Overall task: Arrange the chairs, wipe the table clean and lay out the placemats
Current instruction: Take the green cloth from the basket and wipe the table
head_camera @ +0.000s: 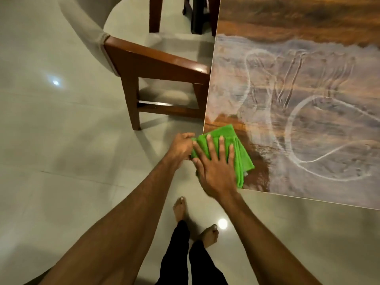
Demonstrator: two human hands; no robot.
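Observation:
A folded green cloth (240,149) lies on the near left corner of the wooden table (308,21). My right hand (216,167) presses flat on the cloth with fingers spread and straight. Just off the table's edge, my left hand (182,146) pinches the cloth's left side with curled fingers. White smeared streaks and loops (298,112) cover much of the tabletop; the far part shows bare brown wood. A wooden chair (156,64) with a grey padded back stands left of the table, its armrest against the table's edge.
Pale glossy floor tiles (61,140) spread to the left and below. My bare feet (197,221) stand on the floor near the table's corner. Dark wooden legs (155,13) rise at the top by the table's far left side.

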